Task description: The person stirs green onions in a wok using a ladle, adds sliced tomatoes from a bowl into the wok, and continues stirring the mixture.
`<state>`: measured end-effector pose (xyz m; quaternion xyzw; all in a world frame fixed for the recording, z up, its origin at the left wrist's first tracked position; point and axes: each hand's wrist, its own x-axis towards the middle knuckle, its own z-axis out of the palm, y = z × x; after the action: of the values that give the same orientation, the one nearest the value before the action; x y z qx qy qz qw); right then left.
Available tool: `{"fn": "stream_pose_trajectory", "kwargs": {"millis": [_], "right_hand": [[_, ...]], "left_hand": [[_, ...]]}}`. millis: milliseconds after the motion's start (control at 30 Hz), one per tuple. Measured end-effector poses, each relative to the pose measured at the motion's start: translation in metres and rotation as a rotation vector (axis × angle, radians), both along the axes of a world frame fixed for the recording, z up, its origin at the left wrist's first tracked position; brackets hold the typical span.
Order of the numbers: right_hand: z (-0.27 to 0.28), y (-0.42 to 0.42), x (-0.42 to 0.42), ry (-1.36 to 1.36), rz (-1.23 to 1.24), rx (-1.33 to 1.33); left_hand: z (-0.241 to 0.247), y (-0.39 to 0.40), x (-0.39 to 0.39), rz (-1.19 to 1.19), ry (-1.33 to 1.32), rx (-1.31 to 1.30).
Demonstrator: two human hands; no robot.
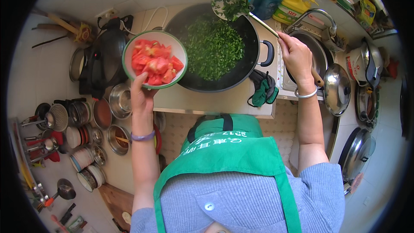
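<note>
My left hand (142,92) grips the near rim of a green-edged white bowl (127,68) full of chopped tomatoes (157,62), beside the wok's left edge. In my right hand (295,55) is the slim handle of a spatula or ladle (263,23). Its head is hidden behind or under leafy greens. Those greens (231,3) lie over a pale round surface, perhaps a plate or the utensil's head, at the wok's far rim. The black wok (207,85) holds chopped greens (216,48), with slight steam above its left part.
Grey and green cloth mitts or gloves (264,87) lie by the wok's right handle. Behind stand a blue pump bottle (266,1) and a yellow detergent jug (292,6). A sink (310,50) and a steel lid (337,89) are at right; metal bowls (120,101) stand at left.
</note>
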<state>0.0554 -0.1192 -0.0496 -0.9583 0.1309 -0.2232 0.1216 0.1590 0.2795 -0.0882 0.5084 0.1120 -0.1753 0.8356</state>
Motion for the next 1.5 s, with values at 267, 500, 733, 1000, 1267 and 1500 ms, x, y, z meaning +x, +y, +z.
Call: {"fn": "stream_pose_trajectory", "kwargs": {"millis": [267, 500, 733, 1000, 1267, 1500], "right_hand": [[-0.007, -0.01, -0.01, -0.001, -0.029, 0.031], [-0.016, -0.019, -0.017, 0.028, -0.062, 0.024], [-0.018, -0.018, -0.014, 0.04, -0.052, 0.018], [-0.011, -0.001, -0.008, 0.064, -0.008, 0.029], [-0.008, 0.009, -0.001, 0.127, 0.026, 0.003], [-0.008, 0.02, 0.015, 0.173, 0.079, -0.105]], "left_hand": [[-0.016, -0.085, 0.048, -0.187, -0.648, 1.058], [0.013, -0.1, 0.052, -0.154, -1.003, 1.386], [0.039, -0.091, 0.047, -0.148, -1.22, 1.221], [0.007, -0.048, 0.055, -0.025, -0.631, 0.44], [-0.043, 0.038, -0.001, 0.312, -0.056, -0.381], [-0.111, 0.077, -0.059, 0.506, 0.129, -0.35]]}}
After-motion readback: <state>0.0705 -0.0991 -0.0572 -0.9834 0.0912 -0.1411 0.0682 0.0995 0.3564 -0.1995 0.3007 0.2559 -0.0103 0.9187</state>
